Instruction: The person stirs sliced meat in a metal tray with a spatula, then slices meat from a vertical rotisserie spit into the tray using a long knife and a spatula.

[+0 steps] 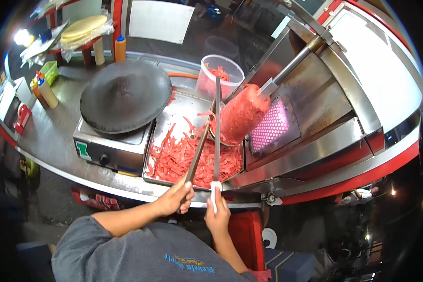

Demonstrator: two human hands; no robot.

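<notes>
Nearest, along the lower edge, blue and yellow lettering crosses the dark grey shirt (117,251), upside down in the frame.

Just above it, at lower centre, the right hand (217,215) is closed around the white handle of a long knife (217,141). To its left in the frame, the left hand (176,198) is wrapped round a long metal tool (199,155), perhaps tongs; I cannot tell whether its far end grips anything.

The blade crosses in front of the near side of the red meat cone (242,115), right of centre, which leans on its spit rod (293,63). For good slicing, I would keep the blade nearly flat along the cone, use long light strokes, and keep the other tool clear of the edge. Both hands sit sensibly well apart from the glowing burner panel (270,124). Shavings would best drop into the tray (185,101) below, where red meat strips (178,160) already lie heaped.

Left of the tray, the cooker (122,157) under the round black griddle (127,96) carries a green and white mark on its front. Farther off, at upper centre, a white panel (160,21) shows no legible writing.
</notes>
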